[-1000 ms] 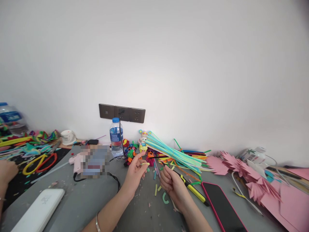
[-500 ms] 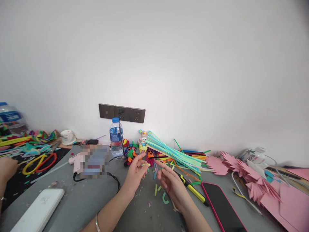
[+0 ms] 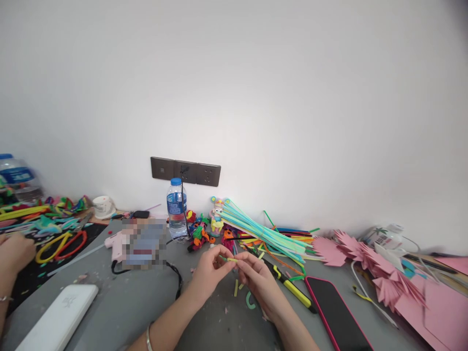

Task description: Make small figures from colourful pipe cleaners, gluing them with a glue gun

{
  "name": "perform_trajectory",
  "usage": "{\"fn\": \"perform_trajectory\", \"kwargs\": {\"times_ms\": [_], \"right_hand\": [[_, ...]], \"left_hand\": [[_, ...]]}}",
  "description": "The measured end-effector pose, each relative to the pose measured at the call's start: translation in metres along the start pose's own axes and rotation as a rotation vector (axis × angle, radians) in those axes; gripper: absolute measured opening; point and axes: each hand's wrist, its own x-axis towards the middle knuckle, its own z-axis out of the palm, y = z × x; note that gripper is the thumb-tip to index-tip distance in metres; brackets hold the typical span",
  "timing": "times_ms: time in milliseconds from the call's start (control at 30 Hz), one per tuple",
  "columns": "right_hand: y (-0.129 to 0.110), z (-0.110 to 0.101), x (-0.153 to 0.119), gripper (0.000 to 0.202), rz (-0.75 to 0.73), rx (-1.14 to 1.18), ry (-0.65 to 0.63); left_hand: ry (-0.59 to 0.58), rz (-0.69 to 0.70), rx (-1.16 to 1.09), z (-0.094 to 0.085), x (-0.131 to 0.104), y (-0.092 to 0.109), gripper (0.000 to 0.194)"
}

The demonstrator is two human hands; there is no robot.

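Note:
Between my two hands is a short yellow-green strip (image 3: 231,260), much like a cut piece of pipe cleaner. My left hand (image 3: 210,270) pinches it between thumb and fingertips. Closed fingertips of my right hand (image 3: 256,278) meet it at the right end, and the fingers partly cover it. Just below on the table lie more yellow-green pieces (image 3: 236,287) and a curved green piece (image 3: 250,301). Behind my hands a small yellow figure with round blue ears (image 3: 217,218) stands upright near the wall.
Pipe cleaners (image 3: 266,234) lie behind, beside a yellow-black utility knife (image 3: 294,290) and a phone (image 3: 338,312). Folded pink paper (image 3: 380,263) fills the right. Leftward are a water bottle (image 3: 176,207), a pink glue gun (image 3: 117,245), a white power bank (image 3: 58,317) and another person's hand (image 3: 16,251).
My hands have come together; my right fingertips now meet the yellow-green strip that my left hand held alone. The other person's hand at the left has moved slightly inward.

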Motion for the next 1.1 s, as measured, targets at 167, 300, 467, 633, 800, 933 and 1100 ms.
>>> {"fn": "perform_trajectory", "kwargs": {"times_ms": [167, 300, 467, 633, 800, 933, 1100], "right_hand": [[0.0001, -0.0019, 0.0013, 0.032, 0.019, -0.009, 0.008], [-0.0006, -0.0015, 0.0021, 0.032, 0.035, -0.002, 0.023], [0.0000, -0.0006, 0.0027, 0.031, 0.034, 0.010, 0.012], [0.0018, -0.0017, 0.0041, 0.031, 0.043, 0.020, -0.001], [0.0016, -0.0009, 0.0030, 0.035, 0.064, 0.058, -0.019], [-0.0006, -0.0001, 0.0016, 0.035, 0.043, 0.054, 0.002], [-0.0009, -0.0018, 0.0020, 0.040, -0.002, 0.032, 0.042]], "left_hand": [[-0.018, 0.013, 0.032, 0.0003, -0.0014, 0.0026, 0.017], [0.002, 0.011, -0.029, 0.0007, -0.0002, 0.0018, 0.019], [-0.020, 0.000, -0.052, 0.0009, 0.0005, 0.0001, 0.018], [-0.019, -0.019, -0.113, 0.0017, -0.0003, -0.0005, 0.020], [0.002, -0.040, -0.206, 0.0025, 0.0005, -0.0013, 0.025], [0.062, -0.055, -0.241, 0.0028, 0.0017, -0.0019, 0.030], [-0.017, -0.073, -0.317, 0.0033, 0.0017, -0.0059, 0.034]]}}
